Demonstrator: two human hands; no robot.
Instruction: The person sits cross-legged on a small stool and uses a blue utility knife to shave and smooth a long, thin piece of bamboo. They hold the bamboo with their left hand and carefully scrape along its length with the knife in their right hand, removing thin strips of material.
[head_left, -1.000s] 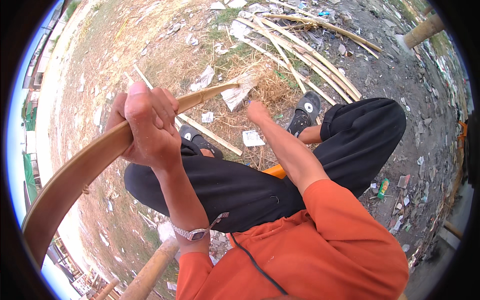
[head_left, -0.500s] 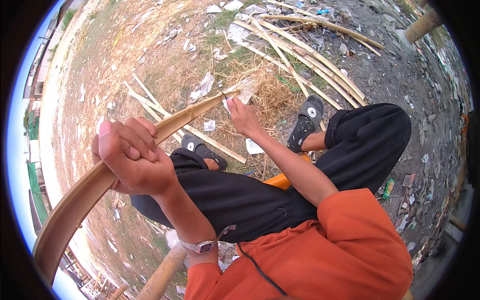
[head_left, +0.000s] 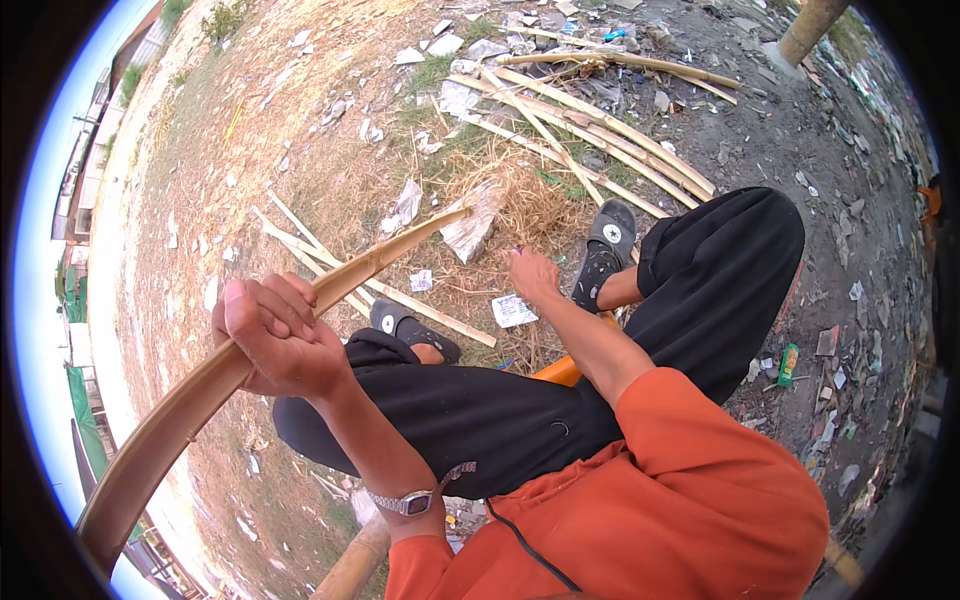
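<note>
The left hand (head_left: 275,340) is wrapped in a full fist around a long, curved bamboo strip (head_left: 300,310), gripping it partway along. From the fist the strip runs back past the wrist toward the lower left, and forward to a tip that hangs just above a crumpled scrap of paper (head_left: 470,225) on the ground. The right hand (head_left: 533,277) is stretched out ahead, beyond the knee, with nothing in it; its fingers look loosely curled, though the angle hides how far they are spread. It lies to the right of the strip's tip, apart from it.

To handle the strip well, the fist should probably stay firm and the wrist straight, since the long rear length will lever against the grip. The free hand would do best meeting the strip near its tip, away from any split edge.
</note>
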